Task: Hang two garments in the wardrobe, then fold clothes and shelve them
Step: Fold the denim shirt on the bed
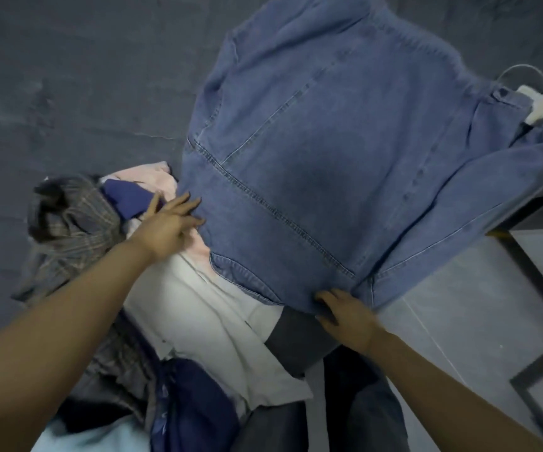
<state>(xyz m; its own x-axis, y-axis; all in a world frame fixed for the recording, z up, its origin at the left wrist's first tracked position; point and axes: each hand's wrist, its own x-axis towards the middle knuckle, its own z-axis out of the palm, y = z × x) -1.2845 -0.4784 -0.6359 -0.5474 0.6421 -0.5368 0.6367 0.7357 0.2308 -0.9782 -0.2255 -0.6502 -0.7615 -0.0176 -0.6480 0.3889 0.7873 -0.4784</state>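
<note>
A blue denim jacket (pixel 322 158) is lying spread out, back side up, over a dark grey bed (pixel 68 76), filling the upper middle and stretching out toward two o'clock. A wire hanger (pixel 524 71) is poking out from its collar end at about two o'clock, next to something white (pixel 539 104) that I cannot make out.

The left hand (pixel 166 226) is reaching in at nine o'clock of the jacket, fingers fairly straight and spread, fingertips touching the jacket's side edge. The right hand (pixel 345 316) is sitting at the jacket's hem around six o'clock, its fingers curling onto the denim edge; whether it is truly pinching the cloth, I cannot tell.

Beneath and beside the jacket a heap of clothes is lying: a pale pink garment (pixel 156 177) and a dark blue piece (pixel 126 199) near the left hand, a grey plaid shirt (pixel 74 223) further out at nine o'clock, a whitish garment (pixel 205 327) running down toward six o'clock, and a navy item (pixel 192 406) at the lower edge. A grey tiled floor (pixel 459 321) is showing at four o'clock.
</note>
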